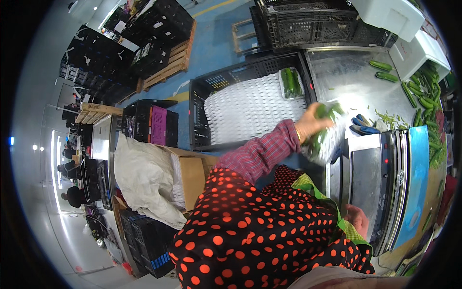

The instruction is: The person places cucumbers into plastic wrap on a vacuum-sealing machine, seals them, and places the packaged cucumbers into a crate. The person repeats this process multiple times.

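Observation:
My left hand [313, 124], in a plaid cuff, grips a film-wrapped pack of cucumbers [319, 142], which is blurred. It is over the gap between a black plastic crate [249, 65] and a metal wrapping machine [366, 173]. White foam netting [252, 108] lines the crate, and another wrapped pack of cucumbers [291, 83] lies on it in the top right corner. My right hand [356, 219] is low by the machine's near edge, partly hidden by a green checked ruffle; its fingers look bent, and I cannot tell whether it holds anything.
Blue-and-grey work gloves [364, 125] lie beside the machine on the steel table [343, 72]. Loose cucumbers [424, 90] spill from a white tub [415, 54] at right. An open cardboard box [193, 177] is at left. Black crates [310, 29] stand behind; people [74, 197] are far left.

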{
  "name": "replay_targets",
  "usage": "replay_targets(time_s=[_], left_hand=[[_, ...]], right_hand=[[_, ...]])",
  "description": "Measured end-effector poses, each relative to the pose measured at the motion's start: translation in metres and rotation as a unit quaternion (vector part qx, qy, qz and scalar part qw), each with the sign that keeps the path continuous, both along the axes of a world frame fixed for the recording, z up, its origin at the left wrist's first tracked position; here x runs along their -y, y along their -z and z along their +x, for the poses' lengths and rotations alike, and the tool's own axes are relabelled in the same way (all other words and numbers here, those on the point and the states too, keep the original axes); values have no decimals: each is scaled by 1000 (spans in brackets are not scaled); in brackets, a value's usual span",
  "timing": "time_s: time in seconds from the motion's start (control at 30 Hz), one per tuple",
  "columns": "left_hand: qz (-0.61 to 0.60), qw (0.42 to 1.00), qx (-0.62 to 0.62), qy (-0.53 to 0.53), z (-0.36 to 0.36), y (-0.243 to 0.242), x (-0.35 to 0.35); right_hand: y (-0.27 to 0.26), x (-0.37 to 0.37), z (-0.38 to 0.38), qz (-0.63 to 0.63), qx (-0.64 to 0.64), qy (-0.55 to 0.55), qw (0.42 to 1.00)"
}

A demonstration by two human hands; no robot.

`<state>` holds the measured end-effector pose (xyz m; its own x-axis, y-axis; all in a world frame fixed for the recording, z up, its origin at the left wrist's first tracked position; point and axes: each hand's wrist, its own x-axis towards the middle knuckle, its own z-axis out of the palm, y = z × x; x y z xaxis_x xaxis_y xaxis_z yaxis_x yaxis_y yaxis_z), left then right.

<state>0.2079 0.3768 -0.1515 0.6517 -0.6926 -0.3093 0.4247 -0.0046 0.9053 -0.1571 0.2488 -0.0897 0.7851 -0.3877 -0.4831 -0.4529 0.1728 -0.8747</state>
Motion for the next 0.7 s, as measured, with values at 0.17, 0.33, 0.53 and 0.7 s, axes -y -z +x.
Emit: replay_targets(time_s=[0.17,0.33,0.53,0.7], left_hand=[[-154,931,-315,-98,91,67,-19],[53,954,-274,-110,117,156,-22],[168,959,-210,-90,107,202,-12],[348,910,-15,-224,96,197,-9]], right_hand=[[14,2,4,1,-84,16,996],[21,2,14,-1,-111,23,994],[28,-2,19,-49,-181,49,981],[29,1,23,-138,-220,-24,965]])
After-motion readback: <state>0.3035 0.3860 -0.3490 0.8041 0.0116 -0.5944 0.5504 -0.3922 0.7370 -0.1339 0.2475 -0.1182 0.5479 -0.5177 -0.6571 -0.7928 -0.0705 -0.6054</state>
